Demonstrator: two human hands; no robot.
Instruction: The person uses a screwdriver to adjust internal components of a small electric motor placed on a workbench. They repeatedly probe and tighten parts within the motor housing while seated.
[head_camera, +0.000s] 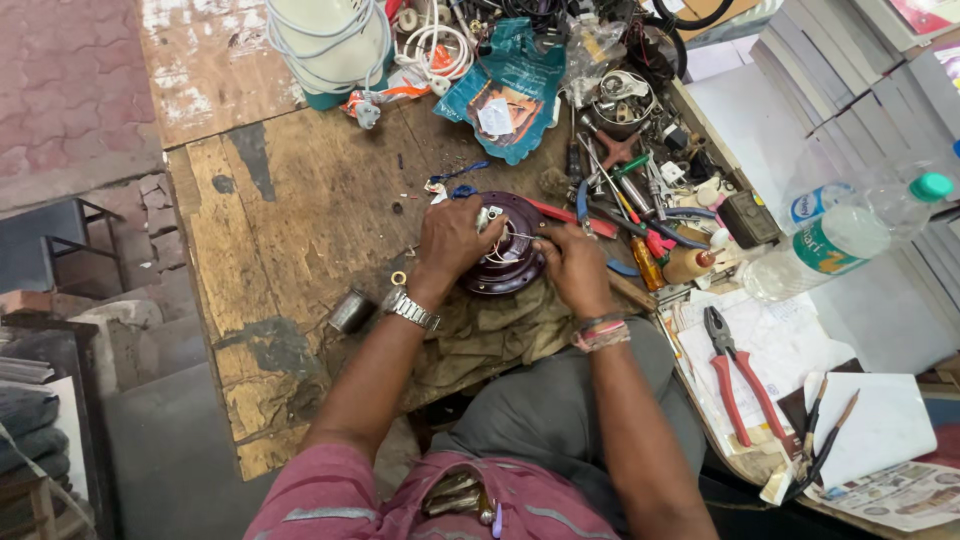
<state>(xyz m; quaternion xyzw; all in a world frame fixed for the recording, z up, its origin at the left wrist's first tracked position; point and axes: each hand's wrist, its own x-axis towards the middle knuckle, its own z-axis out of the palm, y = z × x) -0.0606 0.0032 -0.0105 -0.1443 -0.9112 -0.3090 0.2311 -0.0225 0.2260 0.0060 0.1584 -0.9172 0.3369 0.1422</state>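
While both hands grip, motor housing (510, 250) lies beneath fingers (478, 228).

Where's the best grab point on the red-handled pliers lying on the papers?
Take the red-handled pliers by the two red handles, coming from above on the near end. They lie flat on the white papers, handles slightly spread, steel head pointing away, with open room around them.

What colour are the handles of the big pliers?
Red, on the pliers; the head view shows them.
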